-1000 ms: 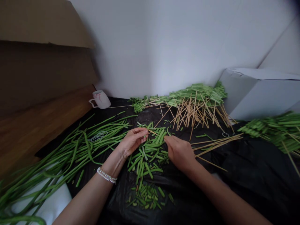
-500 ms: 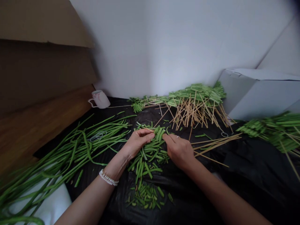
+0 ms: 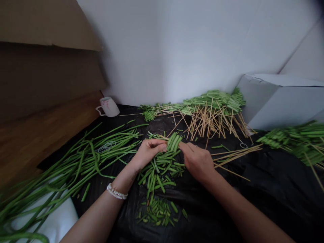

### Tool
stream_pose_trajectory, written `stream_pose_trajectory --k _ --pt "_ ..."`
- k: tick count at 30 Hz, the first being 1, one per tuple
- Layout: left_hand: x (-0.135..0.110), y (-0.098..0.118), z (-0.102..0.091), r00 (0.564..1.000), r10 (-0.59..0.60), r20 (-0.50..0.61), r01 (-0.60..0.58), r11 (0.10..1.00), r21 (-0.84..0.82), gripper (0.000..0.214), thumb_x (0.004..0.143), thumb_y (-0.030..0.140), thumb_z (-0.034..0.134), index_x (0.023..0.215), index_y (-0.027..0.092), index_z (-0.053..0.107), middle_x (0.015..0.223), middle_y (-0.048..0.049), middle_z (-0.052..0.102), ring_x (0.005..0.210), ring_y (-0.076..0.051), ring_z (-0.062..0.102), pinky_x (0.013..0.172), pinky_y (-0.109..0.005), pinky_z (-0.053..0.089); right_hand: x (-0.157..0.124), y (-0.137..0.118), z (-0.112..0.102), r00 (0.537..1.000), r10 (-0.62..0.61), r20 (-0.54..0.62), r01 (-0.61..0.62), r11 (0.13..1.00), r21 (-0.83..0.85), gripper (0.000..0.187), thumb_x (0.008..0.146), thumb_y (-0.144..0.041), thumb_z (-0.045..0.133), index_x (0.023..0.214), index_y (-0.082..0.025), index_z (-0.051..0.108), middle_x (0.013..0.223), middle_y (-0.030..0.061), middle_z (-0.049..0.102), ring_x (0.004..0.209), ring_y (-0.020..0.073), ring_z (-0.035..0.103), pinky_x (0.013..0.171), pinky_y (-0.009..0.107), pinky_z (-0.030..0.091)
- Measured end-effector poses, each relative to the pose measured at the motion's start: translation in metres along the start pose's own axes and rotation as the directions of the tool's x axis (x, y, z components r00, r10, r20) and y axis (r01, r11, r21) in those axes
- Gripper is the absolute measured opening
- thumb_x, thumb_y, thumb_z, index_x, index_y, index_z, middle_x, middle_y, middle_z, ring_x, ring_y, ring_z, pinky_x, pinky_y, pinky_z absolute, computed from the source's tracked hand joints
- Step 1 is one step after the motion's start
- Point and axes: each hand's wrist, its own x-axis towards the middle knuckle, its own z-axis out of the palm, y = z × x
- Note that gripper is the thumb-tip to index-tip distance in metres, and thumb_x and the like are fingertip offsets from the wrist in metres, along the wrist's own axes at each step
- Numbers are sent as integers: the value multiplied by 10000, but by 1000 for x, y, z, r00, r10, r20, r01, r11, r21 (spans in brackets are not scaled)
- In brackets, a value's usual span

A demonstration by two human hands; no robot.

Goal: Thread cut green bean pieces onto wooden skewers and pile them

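Observation:
Between my hands is a bamboo skewer with several cut green bean pieces (image 3: 174, 142) side by side across it. My left hand (image 3: 150, 153) is closed, thumb and fingers pinching at the left end of the row. My right hand (image 3: 198, 161) is closed at the row's right end, fingers curled; the skewer inside its grip is hidden. Directly below lies a pile of loose cut bean pieces (image 3: 158, 182), with shorter bits (image 3: 158, 212) nearer me. Loose bamboo skewers (image 3: 238, 153) fan out to the right of my right hand.
Long uncut beans (image 3: 83, 162) lie at left, partly over a white surface (image 3: 63, 212). Finished bean skewers (image 3: 215, 101) are stacked by the wall, more (image 3: 298, 138) at right. A mug (image 3: 109, 107), white box (image 3: 273, 101) and cardboard box (image 3: 50, 67) border the black sheet (image 3: 215, 209).
My right hand has shifted slightly to the right, and more of the row of bean pieces shows between my hands. My left hand stays nearly in place.

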Motion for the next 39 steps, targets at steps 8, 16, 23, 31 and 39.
stream_pose_trajectory --k 8,16,23,31,39 --pt "11 -14 -19 926 274 -259 -139 886 441 169 740 163 683 876 220 765 967 -78 717 995 -244 604 981 -353 393 1 10 2 988 107 112 -77 967 -242 193 834 -98 475 913 -182 629 767 30 641 624 138 556 516 281 247" --pt "9 -28 -20 955 296 -21 -217 743 633 368 779 150 608 1124 256 682 1173 -83 652 1186 -272 495 1092 -436 259 3 5 1 927 198 317 -102 951 -293 145 823 -71 487 841 -174 586 801 66 661 653 160 625 484 270 255" --pt "7 -13 -14 938 311 -152 -163 785 597 147 796 242 635 874 244 759 857 -74 671 879 -249 586 951 -348 379 2 6 1 967 12 253 25 989 -143 162 810 -81 498 856 -189 611 773 25 639 644 139 577 511 278 237" --pt "6 -20 -15 950 306 58 -269 711 650 263 823 292 623 1066 256 717 1071 -94 679 1047 -256 575 1020 -373 334 1 9 1 999 -15 -30 11 991 -137 250 870 -122 456 1020 -177 648 734 6 618 632 125 516 567 269 282" --pt "3 -24 -12 953 234 193 -262 319 911 323 891 439 511 1140 310 672 1215 -73 631 1301 -301 383 1070 -535 200 0 6 2 1000 0 4 1 994 -106 249 870 -135 469 1025 -182 657 744 2 627 636 123 515 558 271 271"
